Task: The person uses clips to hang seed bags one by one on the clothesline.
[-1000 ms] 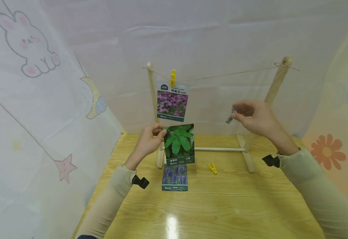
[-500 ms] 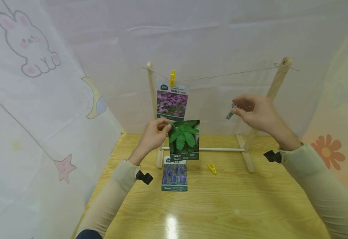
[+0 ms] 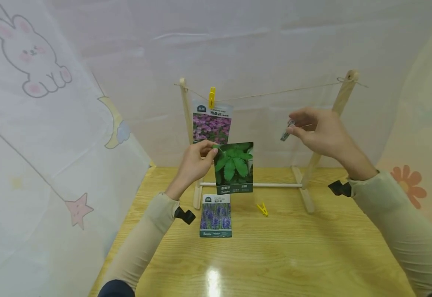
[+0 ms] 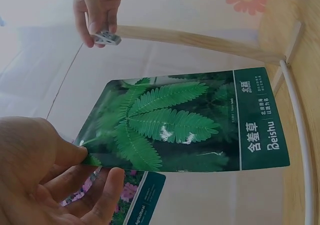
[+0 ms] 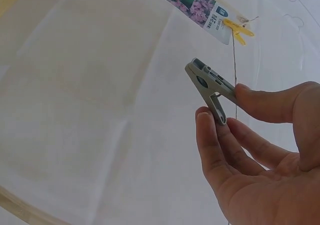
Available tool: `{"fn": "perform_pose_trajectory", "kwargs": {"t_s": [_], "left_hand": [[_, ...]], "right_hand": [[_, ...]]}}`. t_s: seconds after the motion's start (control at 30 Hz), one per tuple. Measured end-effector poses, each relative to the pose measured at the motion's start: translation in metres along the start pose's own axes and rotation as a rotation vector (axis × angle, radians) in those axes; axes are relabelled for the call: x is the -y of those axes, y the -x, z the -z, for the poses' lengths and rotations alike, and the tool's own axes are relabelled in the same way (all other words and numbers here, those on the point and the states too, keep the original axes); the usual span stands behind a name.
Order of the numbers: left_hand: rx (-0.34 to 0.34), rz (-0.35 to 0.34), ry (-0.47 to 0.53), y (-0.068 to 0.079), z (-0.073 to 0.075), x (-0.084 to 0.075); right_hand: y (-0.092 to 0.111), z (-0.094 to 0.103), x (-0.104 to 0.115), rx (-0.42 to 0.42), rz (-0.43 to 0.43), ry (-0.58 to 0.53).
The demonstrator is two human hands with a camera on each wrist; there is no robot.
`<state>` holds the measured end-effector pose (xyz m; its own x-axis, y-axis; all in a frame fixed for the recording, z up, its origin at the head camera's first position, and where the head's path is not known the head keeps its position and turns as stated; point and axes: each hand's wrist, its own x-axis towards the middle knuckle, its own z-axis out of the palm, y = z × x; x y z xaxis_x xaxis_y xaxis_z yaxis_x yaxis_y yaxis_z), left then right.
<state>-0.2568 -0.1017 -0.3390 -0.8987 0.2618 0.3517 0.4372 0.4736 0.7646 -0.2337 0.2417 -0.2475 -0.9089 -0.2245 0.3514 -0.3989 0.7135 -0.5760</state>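
Observation:
My left hand (image 3: 198, 163) pinches the upper left corner of a green seed packet (image 3: 234, 168) with a leafy plant picture, held up in the air. In the head view this packet overlaps the lower part of a pink-flower seed packet (image 3: 211, 123), which hangs from the string (image 3: 279, 93) by a yellow clothespin (image 3: 211, 97). My right hand (image 3: 321, 132) pinches a grey clothespin (image 5: 207, 87) by its handles between thumb and fingers, below the string and right of the green packet. The right wrist view shows its tip pointing away from the hand.
A purple-flower seed packet (image 3: 216, 218) lies on the wooden table (image 3: 275, 255), with a second yellow clothespin (image 3: 263, 209) to its right. The string runs between two wooden posts (image 3: 343, 93), joined low down by a white rod (image 3: 275, 185). Printed cloth surrounds the table.
My left hand has moved the green packet up and to the right, uncovering the top of the purple-flower packet. My right hand has risen slightly with the grey clothespin.

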Motion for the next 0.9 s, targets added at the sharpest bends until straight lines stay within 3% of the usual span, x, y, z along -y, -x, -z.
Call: {"fn": "perform_pose_trajectory", "kwargs": {"t_s": [0.33,0.9], "left_hand": [[-0.022,-0.076,-0.034,-0.013,-0.004,-0.007],[-0.048,-0.109,-0.089,-0.033,-0.007,-0.016]], "right_hand": [[-0.003,0.001,0.003,-0.016,0.013,-0.001],[-0.013,0.015,0.015,-0.014,0.05,0.029]]}}
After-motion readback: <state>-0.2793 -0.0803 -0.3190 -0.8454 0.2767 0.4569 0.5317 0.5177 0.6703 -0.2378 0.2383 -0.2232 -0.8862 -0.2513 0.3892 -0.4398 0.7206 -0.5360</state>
